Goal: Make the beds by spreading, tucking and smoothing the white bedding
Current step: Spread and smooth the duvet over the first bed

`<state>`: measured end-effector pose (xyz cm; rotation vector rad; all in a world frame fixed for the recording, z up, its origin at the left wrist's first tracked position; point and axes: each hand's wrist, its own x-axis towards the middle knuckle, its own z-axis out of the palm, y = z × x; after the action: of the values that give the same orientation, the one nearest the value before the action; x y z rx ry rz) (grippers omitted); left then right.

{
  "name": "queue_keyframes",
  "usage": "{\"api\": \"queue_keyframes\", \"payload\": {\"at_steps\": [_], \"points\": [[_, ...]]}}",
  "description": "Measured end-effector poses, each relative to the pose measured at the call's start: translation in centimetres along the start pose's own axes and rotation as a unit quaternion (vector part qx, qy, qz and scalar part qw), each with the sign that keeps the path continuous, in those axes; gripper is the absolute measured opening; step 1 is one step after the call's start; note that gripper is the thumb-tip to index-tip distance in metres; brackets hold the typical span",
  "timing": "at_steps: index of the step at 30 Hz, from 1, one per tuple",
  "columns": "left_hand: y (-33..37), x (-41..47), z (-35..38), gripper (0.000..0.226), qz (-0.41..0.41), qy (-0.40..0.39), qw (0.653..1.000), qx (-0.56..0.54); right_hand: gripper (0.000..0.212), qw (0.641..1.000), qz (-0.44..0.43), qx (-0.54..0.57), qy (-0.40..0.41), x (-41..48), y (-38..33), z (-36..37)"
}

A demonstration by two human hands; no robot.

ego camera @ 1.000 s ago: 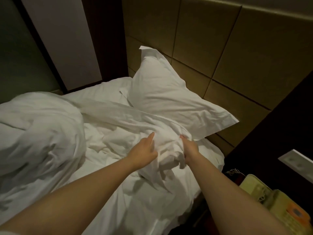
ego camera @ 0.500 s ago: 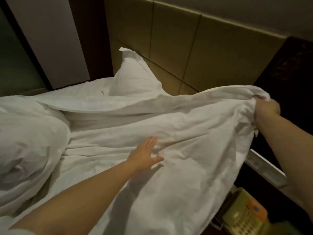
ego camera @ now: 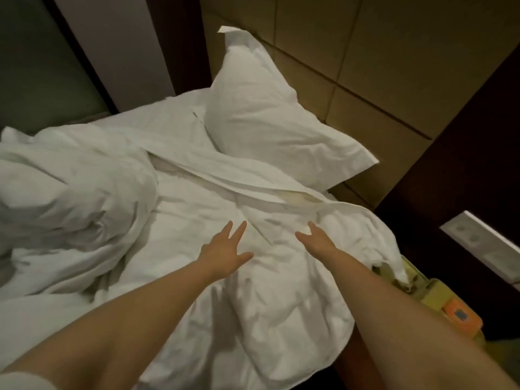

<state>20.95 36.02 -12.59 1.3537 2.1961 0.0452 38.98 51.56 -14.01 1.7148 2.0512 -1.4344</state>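
**Flat hands on a rumpled sheet, one corner trailing off the bed**

Head camera: the left hand (ego camera: 226,249) and right hand (ego camera: 318,243) are both stretched forward with fingers straight and spread. They hold nothing and lie on or just over the white sheet (ego camera: 253,305); the picture does not settle whether they touch it. The sheet covers the near part of the bed, creased throughout, with a folded edge (ego camera: 225,178) running diagonally just beyond the fingertips. A pillow (ego camera: 267,122) leans upright against the padded headboard (ego camera: 365,66). A bunched duvet (ego camera: 70,187) is heaped on the left half of the mattress.

This looks like early smoothing, with tucking not yet done. The main risk sits on the right, where the sheet's corner (ego camera: 394,266) hangs off the bedside and rests on the telephone (ego camera: 450,313). A hard sweep or tug toward the middle could drag the cloth across the set and shift it. Pushing creases leftward may also pack them against the duvet heap instead of flattening them, and the diagonal fold could be pressed in if it isn't opened out first.
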Motion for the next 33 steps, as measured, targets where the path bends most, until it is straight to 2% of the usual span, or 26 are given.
{"api": "queue_keyframes", "payload": {"at_steps": [5,11,15,19,21,23,28,31,33], "points": [[-5.8,-3.7,-2.1,0.076,-0.023,0.034,0.999,0.004,0.063,0.988,-0.066,-0.138,0.017,-1.7,-6.6,5.4],[-18.6,-10.6,-4.9,0.076,-0.076,0.088,0.992,-0.039,0.061,0.951,-0.169,-0.258,0.019,-7.1,-17.2,17.4],[-28.7,-17.1,-6.3,0.076,-0.104,0.101,0.989,-0.026,0.060,0.936,-0.219,-0.273,0.023,-11.8,-24.0,28.3],[-39.2,-23.9,-7.9,0.078,-0.127,0.135,0.982,-0.018,0.070,0.933,-0.242,-0.266,0.007,-16.1,-30.1,39.9],[-44.0,-26.6,-8.8,0.078,-0.153,0.148,0.977,-0.032,0.072,0.928,-0.255,-0.272,-0.006,-17.8,-32.7,44.5],[-48.0,-28.4,-9.5,0.077,-0.180,0.150,0.971,-0.041,0.073,0.928,-0.257,-0.270,0.017,-18.7,-34.8,47.6],[-54.3,-29.5,-9.1,0.078,-0.208,0.127,0.969,-0.033,0.088,0.914,-0.208,-0.309,0.161,-17.1,-38.6,48.9],[-56.5,-28.4,-8.6,0.080,-0.214,0.113,0.970,-0.034,0.090,0.894,-0.193,-0.351,0.200,-12.8,-41.0,45.2],[-57.4,-26.8,-8.9,0.081,-0.211,0.105,0.971,-0.032,0.089,0.894,-0.175,-0.341,0.233,-9.8,-43.0,41.6]]}}
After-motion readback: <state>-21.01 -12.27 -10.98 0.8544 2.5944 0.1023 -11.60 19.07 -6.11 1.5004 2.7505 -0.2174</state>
